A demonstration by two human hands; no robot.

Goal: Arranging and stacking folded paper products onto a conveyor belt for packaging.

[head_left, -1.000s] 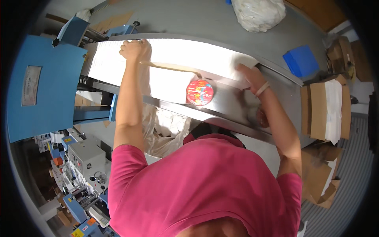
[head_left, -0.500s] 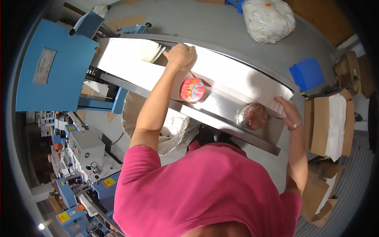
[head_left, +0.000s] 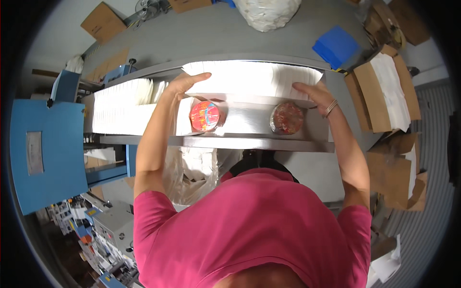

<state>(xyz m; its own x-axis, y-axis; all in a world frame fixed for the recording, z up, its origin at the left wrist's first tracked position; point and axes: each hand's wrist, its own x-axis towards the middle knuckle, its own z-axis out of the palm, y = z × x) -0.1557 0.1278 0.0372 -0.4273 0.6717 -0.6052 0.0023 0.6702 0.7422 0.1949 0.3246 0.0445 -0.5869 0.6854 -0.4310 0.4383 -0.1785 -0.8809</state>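
A long batch of white paper sheets stands on edge in a metal trough in front of me. My left hand presses flat against the batch's left end. My right hand presses against its right end, a bracelet on the wrist. Between my arms, two round tape rolls lie on the metal shelf: a red one and a clear brownish one. A second batch of white sheets sits farther left in the trough.
A blue machine panel stands at the left. Open cardboard boxes with white paper sit at the right. A blue pad and a white bag lie on the grey floor beyond. Small machines are at lower left.
Both hands have moved from the trough's ends onto the two ends of the right-hand paper batch, squeezing it between them. My view has shifted so the trough lies level.
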